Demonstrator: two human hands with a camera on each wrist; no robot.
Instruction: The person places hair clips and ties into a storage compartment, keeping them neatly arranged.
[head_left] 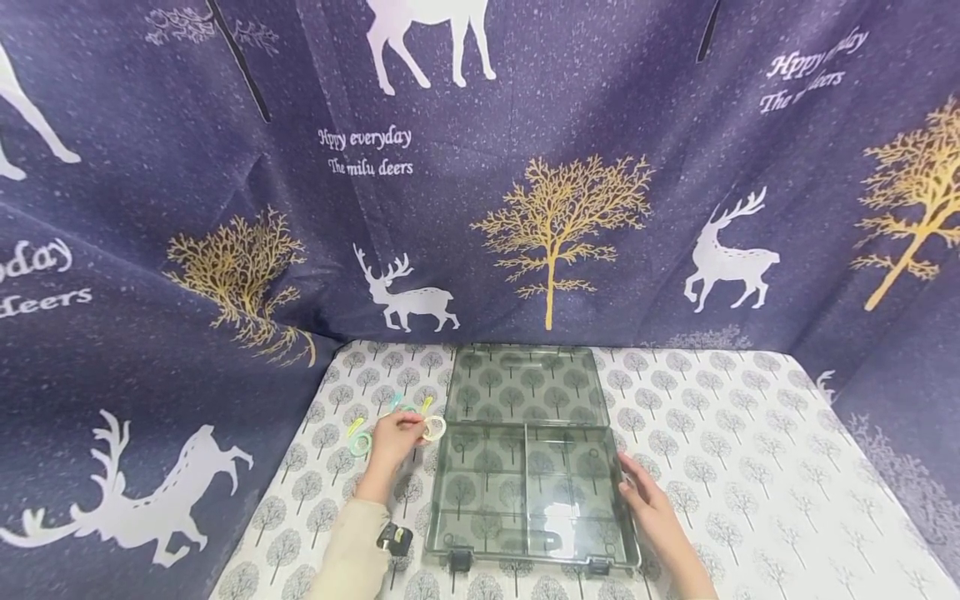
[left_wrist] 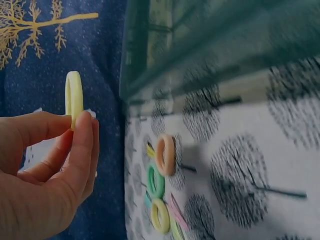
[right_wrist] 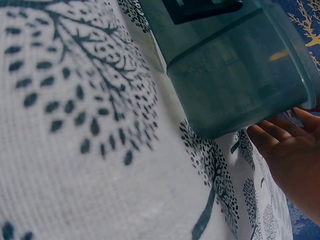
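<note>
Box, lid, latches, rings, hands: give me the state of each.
Box: open
Lid: laid back behind box
Latches: unfastened
Held ring: raised off tablecloth
Other rings: lying on tablecloth
Left hand: pinching held ring
Right hand: fingers at box's right side

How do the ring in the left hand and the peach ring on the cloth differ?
Colour: the pale yellow ring is much lighter than the peach ring.
Support: the pale yellow ring is pinched in the left hand; the peach ring rests on the cloth.
Shared: both are plain, single-coloured rings with an open centre.
</note>
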